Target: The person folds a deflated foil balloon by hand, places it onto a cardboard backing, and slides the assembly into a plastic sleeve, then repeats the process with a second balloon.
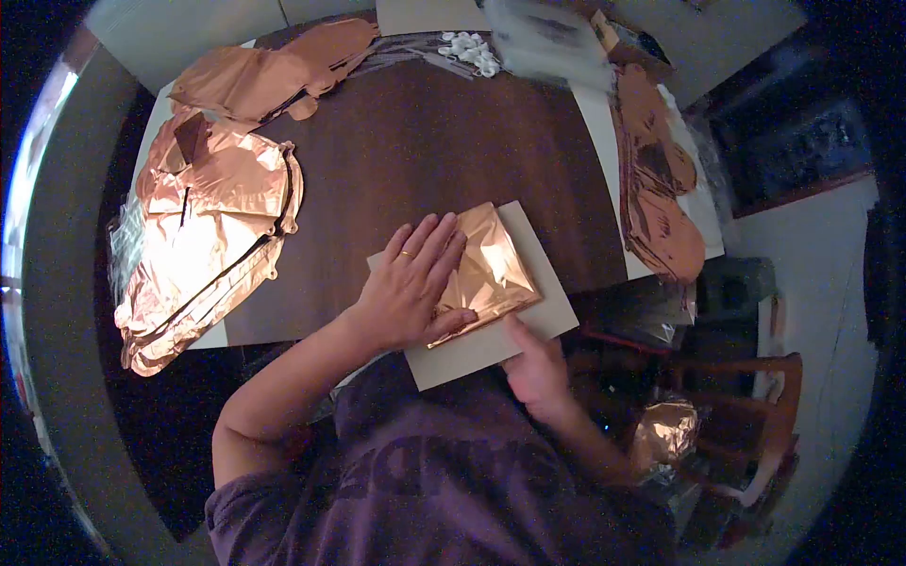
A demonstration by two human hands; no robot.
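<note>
Head view: left hand (408, 288), fingers spread, presses folded foil (491, 272) on card (528, 325).

A single head-worn camera is looking steeply down from above the person's own shoulders, so the purple shirt (444, 481) is filling the bottom of the frame. It is facing forward across a dark wooden table (425, 141), whose far edge is sitting near the top. A wide fisheye lens is bending the scene into a circle with black corners. The view is sitting close, with both hands near the centre. No second view is sharing the scene.
</note>
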